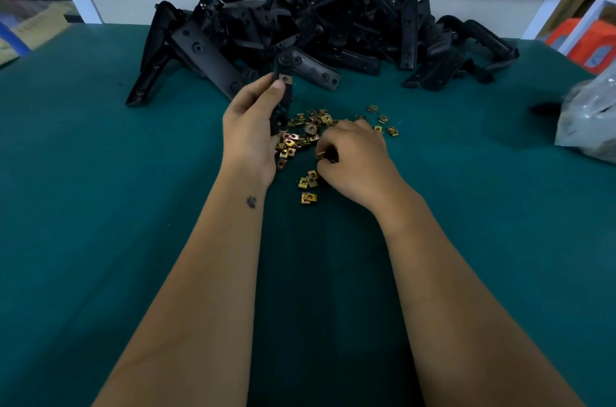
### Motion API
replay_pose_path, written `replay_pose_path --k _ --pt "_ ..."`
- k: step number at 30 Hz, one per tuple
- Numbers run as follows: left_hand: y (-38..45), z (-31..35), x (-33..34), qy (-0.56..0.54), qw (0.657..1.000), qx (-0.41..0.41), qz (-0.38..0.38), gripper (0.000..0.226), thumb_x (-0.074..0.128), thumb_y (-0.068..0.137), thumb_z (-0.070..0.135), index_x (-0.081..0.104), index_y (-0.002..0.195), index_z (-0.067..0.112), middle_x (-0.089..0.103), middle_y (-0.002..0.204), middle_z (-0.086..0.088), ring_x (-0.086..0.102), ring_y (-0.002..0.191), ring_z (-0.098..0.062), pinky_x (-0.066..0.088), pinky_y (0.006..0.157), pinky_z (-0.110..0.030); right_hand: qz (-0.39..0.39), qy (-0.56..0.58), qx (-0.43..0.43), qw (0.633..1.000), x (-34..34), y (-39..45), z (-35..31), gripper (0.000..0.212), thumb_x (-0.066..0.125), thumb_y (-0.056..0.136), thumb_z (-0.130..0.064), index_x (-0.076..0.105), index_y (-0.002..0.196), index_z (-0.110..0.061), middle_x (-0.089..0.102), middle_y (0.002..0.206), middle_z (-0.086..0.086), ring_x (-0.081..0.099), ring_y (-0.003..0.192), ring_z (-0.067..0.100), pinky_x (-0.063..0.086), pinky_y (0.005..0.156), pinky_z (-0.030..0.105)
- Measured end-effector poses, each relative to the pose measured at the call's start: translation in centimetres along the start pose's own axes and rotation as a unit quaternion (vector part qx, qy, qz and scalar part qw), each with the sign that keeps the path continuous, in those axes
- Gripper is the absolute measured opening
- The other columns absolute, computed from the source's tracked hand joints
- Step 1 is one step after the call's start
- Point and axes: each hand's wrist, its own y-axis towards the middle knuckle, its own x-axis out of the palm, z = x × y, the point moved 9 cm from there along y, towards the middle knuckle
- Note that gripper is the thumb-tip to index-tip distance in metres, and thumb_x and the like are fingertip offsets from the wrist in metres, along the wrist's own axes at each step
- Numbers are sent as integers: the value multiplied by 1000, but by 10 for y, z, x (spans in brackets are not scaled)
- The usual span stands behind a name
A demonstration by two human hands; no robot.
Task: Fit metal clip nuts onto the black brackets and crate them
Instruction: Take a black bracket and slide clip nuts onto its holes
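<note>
My left hand (248, 133) grips a black bracket (283, 86) upright above the table, thumb near a brass-coloured clip nut (285, 77) seated on its upper part. My right hand (353, 159) rests among the loose clip nuts (301, 131), fingers curled and pinching one clip nut (322, 154). A big heap of black brackets (316, 29) lies at the back of the green table (100, 206).
A grey plastic bag (590, 119) sits at the right edge. A cardboard box (30, 29) is off the table's far left, and orange stools (586, 39) stand at the far right. White frame posts rise at both back corners.
</note>
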Motion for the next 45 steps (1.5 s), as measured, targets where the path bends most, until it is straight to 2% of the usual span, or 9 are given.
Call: replay_pose_path --k 4,6,10,17,23,28,34,41,45 --pt "-3 -8 12 -11 999 -20 -29 9 67 93 14 73 93 21 75 87 9 67 78 -3 50 62 -22 80 138 22 987 -14 -2 3 14 63 89 -13 75 98 -14 61 92 -3 53 95 18 39 78 27" --pt "-5 -13 17 -25 998 -38 -36 10 66 94 16 74 92 22 74 81 10 67 69 -2 51 58 -20 103 245 55 962 -18 -4 8 12 64 89 -12 75 90 -17 66 86 -5 59 85 10 44 71 16" --pt "-8 -23 25 -12 996 -65 -59 10 66 94 26 74 100 25 69 98 3 63 84 -15 55 69 -28 140 422 104 890 -23 -6 16 24 67 88 -8 73 75 -28 70 69 -17 63 70 -5 48 66 10" --pt "-13 -31 36 -71 988 -103 -88 9 63 96 25 71 100 23 69 100 -3 66 76 -14 51 56 -22 114 614 155 766 -10 -5 26 16 58 96 -6 73 101 -11 70 74 -1 66 72 14 53 73 26" --pt "-13 -33 41 -102 985 -99 -99 10 64 95 22 71 101 18 70 100 -1 67 82 -11 55 65 -21 118 688 159 698 -11 -6 28 18 55 97 -7 72 92 -12 68 69 2 66 68 16 53 75 30" --pt "-12 -35 40 -119 984 -103 -86 10 65 95 21 70 99 14 66 104 -4 65 84 -13 55 67 -22 137 673 158 710 -14 -8 34 16 61 92 -1 72 93 -12 71 72 4 69 72 17 57 78 30" --pt "-11 -38 33 -163 978 -125 -40 27 66 94 29 63 106 5 55 102 -10 64 77 -15 57 65 -23 138 674 145 711 -14 -4 35 26 45 94 4 68 89 -6 71 75 6 69 76 17 56 72 28" --pt "-17 -34 42 -36 988 -97 -116 8 57 99 33 64 100 30 69 95 5 66 81 -12 54 63 -26 155 611 133 765 -18 -3 31 18 60 89 3 69 85 -12 65 79 2 62 78 15 51 78 30" --pt "-20 -31 49 -22 983 -89 -158 9 54 101 32 63 104 32 68 99 4 64 86 -13 53 62 -26 155 616 143 759 -17 -4 32 15 65 87 2 69 87 -12 67 81 5 62 79 18 52 80 32"
